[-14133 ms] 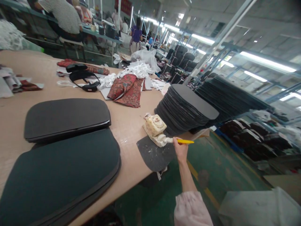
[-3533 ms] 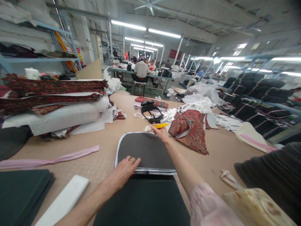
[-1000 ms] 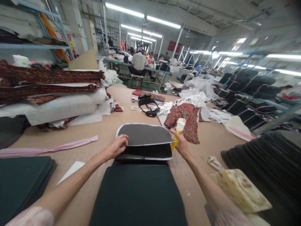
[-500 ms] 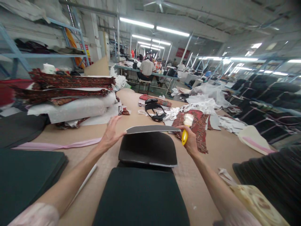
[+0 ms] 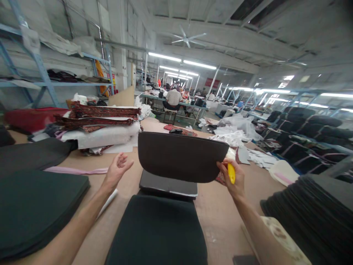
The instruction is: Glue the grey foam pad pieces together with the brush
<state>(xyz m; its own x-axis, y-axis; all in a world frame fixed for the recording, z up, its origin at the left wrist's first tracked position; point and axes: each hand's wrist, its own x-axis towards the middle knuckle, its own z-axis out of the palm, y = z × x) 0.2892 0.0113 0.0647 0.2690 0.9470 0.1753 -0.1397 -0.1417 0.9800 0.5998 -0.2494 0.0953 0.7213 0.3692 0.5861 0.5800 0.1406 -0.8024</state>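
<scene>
Dark panel (image 5: 182,156) is up on edge between the 2 hands, long axis running side to side, curved edge down, its broad face toward the camera. Right hand (image 5: 234,180) pinches its right end, fingers closed around it and a yellow tool (image 5: 231,173) too. Left hand (image 5: 117,170) hangs spread, fingers loose, near the panel's left end and touching nothing. Just below the panel lies another flat panel (image 5: 168,184) on the table (image 5: 220,206).
</scene>
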